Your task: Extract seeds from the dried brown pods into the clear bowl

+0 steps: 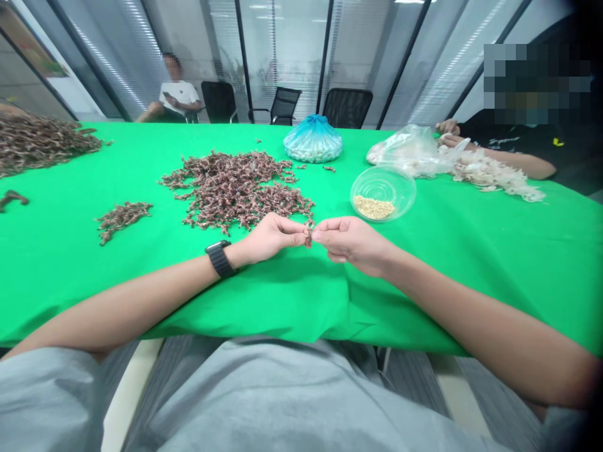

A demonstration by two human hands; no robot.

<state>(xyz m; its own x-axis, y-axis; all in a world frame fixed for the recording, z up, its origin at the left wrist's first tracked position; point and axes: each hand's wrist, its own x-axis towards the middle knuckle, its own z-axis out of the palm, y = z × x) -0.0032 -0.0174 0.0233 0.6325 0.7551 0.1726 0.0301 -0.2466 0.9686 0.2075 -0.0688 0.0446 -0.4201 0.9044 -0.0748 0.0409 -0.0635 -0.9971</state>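
Note:
My left hand [271, 240] and my right hand [355, 245] meet fingertip to fingertip over the near part of the table. Pinched between them is a small dried reddish-brown twisted piece [308, 236], mostly covered by the fingers. Both hands are closed on it. Just beyond lies a wide pile of similar dried pieces [235, 188]. A clear round plastic bowl [406, 194] stands behind my right hand, with fine yellowish bits [374, 207] gathered at its near side. My left wrist wears a dark watch [220, 258].
Left of the pile sits a small heap of brownish pieces [123, 218]; a larger brown heap [42, 143] fills the far left. Behind stands a tied bluish plastic bag [313, 141]. At right, a co-worker's hands [450, 130] are near a clear bag [409, 149] and pale scraps [494, 172].

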